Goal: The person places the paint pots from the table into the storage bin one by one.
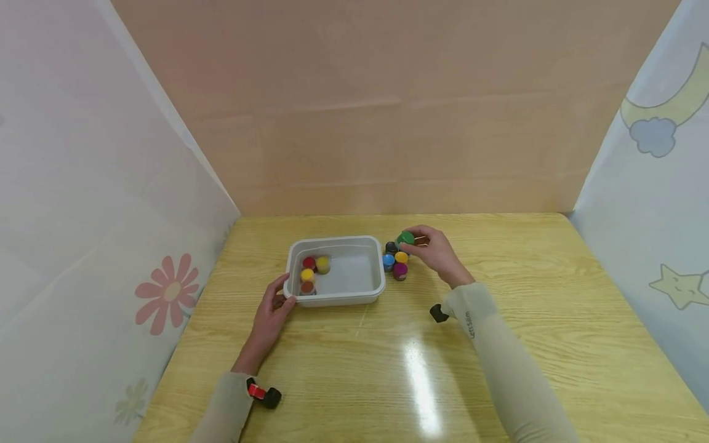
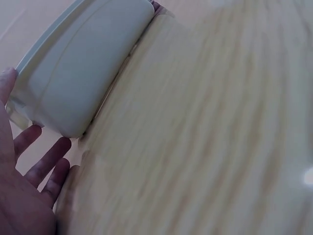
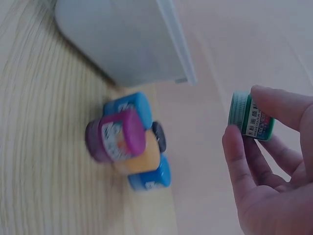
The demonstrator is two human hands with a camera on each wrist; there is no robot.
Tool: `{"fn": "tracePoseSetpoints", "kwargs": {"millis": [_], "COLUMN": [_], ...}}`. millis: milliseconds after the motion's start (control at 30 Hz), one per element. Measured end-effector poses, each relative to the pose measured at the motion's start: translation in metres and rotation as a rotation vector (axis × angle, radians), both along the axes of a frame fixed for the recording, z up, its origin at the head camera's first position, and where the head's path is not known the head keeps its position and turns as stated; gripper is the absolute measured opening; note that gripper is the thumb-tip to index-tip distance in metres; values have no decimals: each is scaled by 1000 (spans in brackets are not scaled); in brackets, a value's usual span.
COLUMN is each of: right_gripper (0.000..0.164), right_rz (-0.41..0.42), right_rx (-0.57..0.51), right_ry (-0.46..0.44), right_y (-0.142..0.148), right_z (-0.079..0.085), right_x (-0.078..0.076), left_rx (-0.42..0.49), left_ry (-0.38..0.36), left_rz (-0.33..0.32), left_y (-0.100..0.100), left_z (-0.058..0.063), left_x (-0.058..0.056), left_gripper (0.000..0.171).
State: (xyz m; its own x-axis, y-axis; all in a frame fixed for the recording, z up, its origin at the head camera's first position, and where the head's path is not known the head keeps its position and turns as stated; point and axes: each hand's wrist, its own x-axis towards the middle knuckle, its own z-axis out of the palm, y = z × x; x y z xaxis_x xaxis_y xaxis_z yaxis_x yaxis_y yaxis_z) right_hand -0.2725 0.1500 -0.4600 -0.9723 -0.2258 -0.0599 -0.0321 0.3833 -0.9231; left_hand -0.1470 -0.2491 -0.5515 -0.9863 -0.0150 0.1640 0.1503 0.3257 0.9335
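My right hand (image 1: 437, 253) pinches a small green-lidded paint jar (image 3: 252, 116) between thumb and fingers, raised above the loose jars. Below it cluster a purple jar (image 1: 400, 271), an orange-yellow jar (image 1: 401, 258), a light blue jar (image 1: 389, 262), a black jar (image 1: 391, 247) and a darker blue jar (image 3: 151, 177). At the near left corner of a white plastic tray (image 1: 339, 300), my left hand (image 1: 270, 317) grips the rim and side wall. Inside, along the tray's left side, stand a red jar (image 1: 308, 264), a pale yellow jar (image 1: 323, 265), a yellow jar (image 1: 307, 275) and a brown-red jar (image 1: 308, 288).
Tray and jars stand on a light wooden table (image 1: 343, 369), toward its far edge. A plain tan panel (image 1: 388, 123) rises behind it. Printed white sheets (image 1: 100, 184) flank the table on both sides. Each wrist wears a small black camera.
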Motion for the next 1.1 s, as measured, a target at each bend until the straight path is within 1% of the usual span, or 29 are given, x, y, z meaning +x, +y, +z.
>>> {"fn": "tracePoseSetpoints", "kwargs": {"millis": [133, 300, 400, 433, 633, 667, 767, 967, 1000, 1100], "right_gripper": [48, 50, 49, 49, 45, 45, 43, 36, 36, 37], "right_rz": [2, 3, 1, 7, 51, 57, 69, 95, 96, 93], "right_rx": [-18, -39, -67, -78, -235, -267, -345, -455, -466, -499], "right_ry": [5, 5, 7, 15, 56, 59, 79, 113, 117, 124], "right_y": [-6, -11, -14, -15, -24, -26, -30, -39, -40, -42], "right_z": [5, 12, 16, 17, 23, 25, 29, 30, 30, 30], "right_x": [1, 4, 6, 5, 4, 4, 4, 6, 7, 9], "left_rx": [25, 33, 31, 27, 13, 14, 16, 19, 18, 22], "left_ry": [24, 36, 29, 28, 29, 25, 2, -9, -8, -12], "left_rz": [-18, -38, -48, -53, -34, -28, -31, -54, -56, -55], "left_y": [-2, -1, -1, 0, -2, -4, -3, 4, 4, 5], "left_z": [-6, -8, -7, -2, -3, -7, -1, 23, 25, 27], "left_x": [0, -1, -1, 1, 0, -2, 0, 10, 11, 13], "left_gripper": [57, 56, 57, 57, 57, 57, 57, 57, 57, 56]}}
